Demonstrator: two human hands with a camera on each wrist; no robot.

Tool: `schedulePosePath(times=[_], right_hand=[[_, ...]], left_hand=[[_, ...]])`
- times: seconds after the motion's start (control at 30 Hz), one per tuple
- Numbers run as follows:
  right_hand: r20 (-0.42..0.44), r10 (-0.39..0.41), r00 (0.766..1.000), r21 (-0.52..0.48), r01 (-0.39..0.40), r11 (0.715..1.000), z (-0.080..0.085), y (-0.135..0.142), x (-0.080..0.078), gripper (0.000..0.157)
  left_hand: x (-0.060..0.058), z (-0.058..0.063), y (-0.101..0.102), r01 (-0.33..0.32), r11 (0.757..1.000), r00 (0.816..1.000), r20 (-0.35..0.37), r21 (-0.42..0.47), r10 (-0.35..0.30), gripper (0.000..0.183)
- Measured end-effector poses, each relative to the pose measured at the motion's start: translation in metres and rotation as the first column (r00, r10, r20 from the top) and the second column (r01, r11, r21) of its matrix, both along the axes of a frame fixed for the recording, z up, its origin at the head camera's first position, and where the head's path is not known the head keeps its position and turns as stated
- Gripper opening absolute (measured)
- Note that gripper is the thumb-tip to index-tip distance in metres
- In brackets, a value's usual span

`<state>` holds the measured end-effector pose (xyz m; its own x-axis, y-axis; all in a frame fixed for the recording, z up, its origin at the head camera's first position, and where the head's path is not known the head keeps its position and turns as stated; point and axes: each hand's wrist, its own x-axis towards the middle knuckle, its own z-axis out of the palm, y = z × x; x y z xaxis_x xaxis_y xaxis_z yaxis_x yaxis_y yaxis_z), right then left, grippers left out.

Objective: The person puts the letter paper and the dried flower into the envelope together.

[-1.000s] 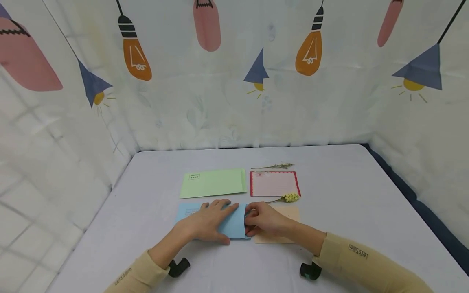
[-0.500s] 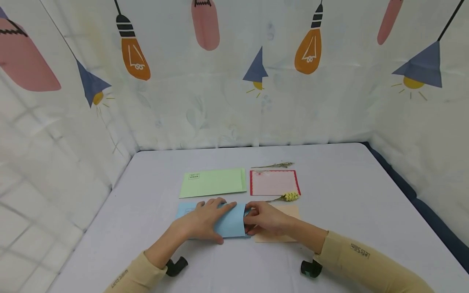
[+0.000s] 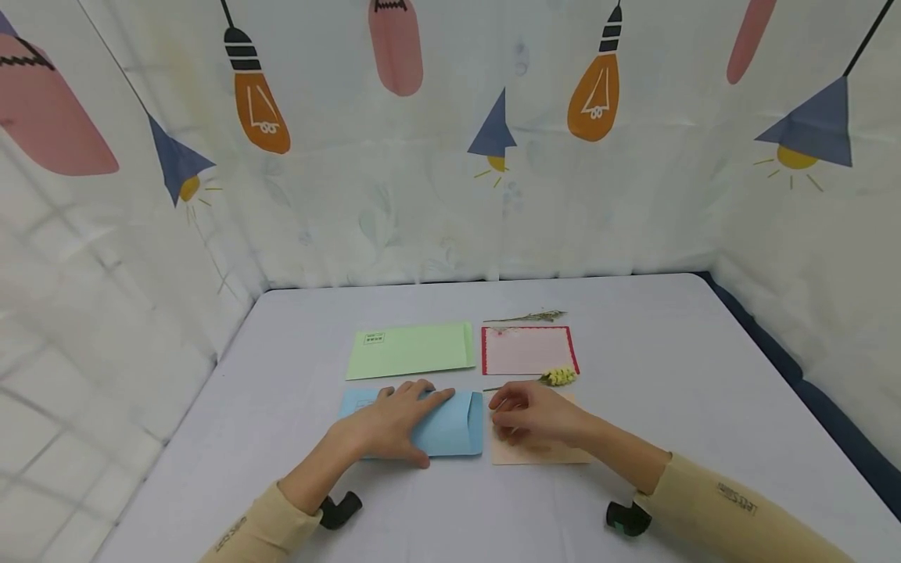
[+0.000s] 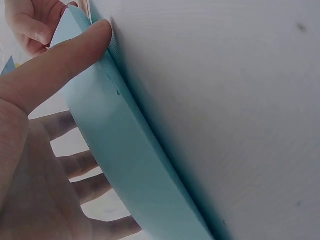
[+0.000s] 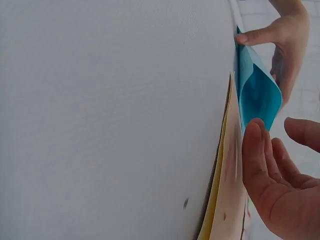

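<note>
A light blue envelope [image 3: 450, 426] lies at the front of the table, its gaping mouth facing right. My left hand [image 3: 403, 422] spans it from above, thumb at the near edge and spread fingers by the far edge; in the left wrist view the thumb [image 4: 65, 62] crosses the near edge. My right hand [image 3: 538, 414] hovers over a beige card [image 3: 549, 452], just right of the envelope's mouth. Its fingers [image 5: 255, 155] are loosely bent and hold nothing. The right wrist view shows the hollow inside of the blue envelope [image 5: 257, 97].
Behind the blue envelope lies a green envelope [image 3: 411, 349] with a small printed box. A pink card [image 3: 529, 352] with a red border is beside it. One dried sprig [image 3: 538, 317] lies beyond that card, and a yellow flower sprig [image 3: 559, 377] lies at its near edge.
My right hand has come out of the blue envelope's mouth and moved right, over the beige card. My left hand shifted slightly left at first and has since stayed on the envelope.
</note>
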<state>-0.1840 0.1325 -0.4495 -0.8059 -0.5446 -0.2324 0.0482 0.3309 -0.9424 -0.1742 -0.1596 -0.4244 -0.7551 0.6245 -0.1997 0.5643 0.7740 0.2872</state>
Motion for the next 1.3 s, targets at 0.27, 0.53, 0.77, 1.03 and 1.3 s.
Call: schedulePosePath(times=[0.27, 0.53, 0.77, 1.03, 1.3], right_hand=[[-0.159, -0.057, 0.986, 0.143, 0.080, 0.987, -0.003, 0.033, 0.003, 0.017], [-0.235, -0.086, 0.968, 0.178, 0.129, 0.975, 0.001, 0.063, 0.005, 0.016], [-0.303, -0.123, 0.945, 0.248, 0.203, 0.947, 0.005, 0.083, 0.002, 0.019], [-0.348, -0.123, 0.930, 0.309, 0.237, 0.921, 0.004, 0.094, 0.000, 0.028], [-0.416, -0.076, 0.906, 0.365, 0.242, 0.899, -0.001, 0.090, 0.000, 0.034]], left_hand=[[0.000, -0.001, 0.000, 0.012, 1.000, 1.000, 0.003, 0.015, -0.013, 0.101], [0.001, -0.001, 0.002, 0.013, 1.000, 1.000, -0.001, 0.007, -0.013, 0.101], [0.001, 0.000, 0.002, 0.006, 1.000, 1.000, -0.003, -0.007, -0.006, 0.100], [0.001, 0.000, 0.001, -0.003, 1.000, 1.000, 0.001, -0.001, 0.003, 0.100], [0.001, 0.002, 0.001, -0.016, 1.000, 1.000, 0.011, 0.006, 0.016, 0.099]])
